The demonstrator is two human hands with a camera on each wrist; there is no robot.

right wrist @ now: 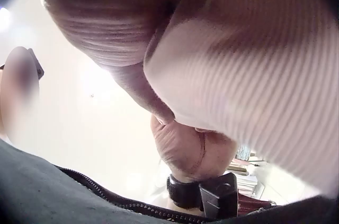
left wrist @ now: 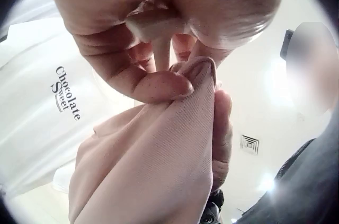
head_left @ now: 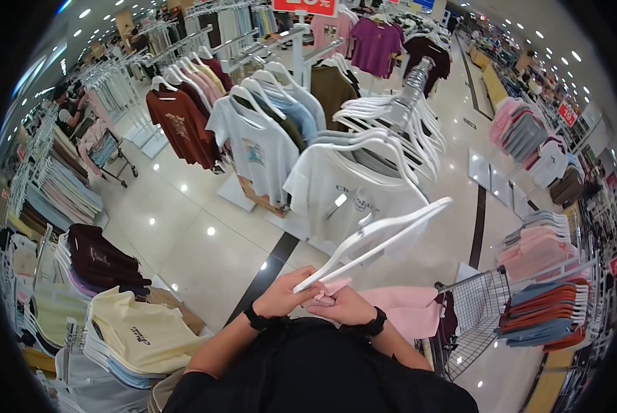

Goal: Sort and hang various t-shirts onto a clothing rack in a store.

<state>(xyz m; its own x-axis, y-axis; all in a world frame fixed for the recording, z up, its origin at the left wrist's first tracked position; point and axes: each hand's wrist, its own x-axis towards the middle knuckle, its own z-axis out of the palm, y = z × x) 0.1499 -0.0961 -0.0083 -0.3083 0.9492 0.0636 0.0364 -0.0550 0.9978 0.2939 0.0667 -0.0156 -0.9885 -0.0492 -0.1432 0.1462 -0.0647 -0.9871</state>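
Left of the left hand, a hand can pass over open floor as far as the cream shirt. Ahead, the hanger slants across the way, with the white shirt just beyond it. Right of the right hand, pink cloth and then the cart stand in the way.

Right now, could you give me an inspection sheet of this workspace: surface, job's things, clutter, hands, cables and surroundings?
Surface: no tabletop seen; glossy tiled floor below.
Job's things: white hanger, tilted, nothing hung on it; pink garment bunched at the hands.
Clutter: wire shopping cart to the right.
Hands: left hand grips the hanger's end, a finger touching the garment; right hand holds the garment.
Cables: nothing seen.
Surroundings: white printed shirt hanging ahead; cream shirt at left.
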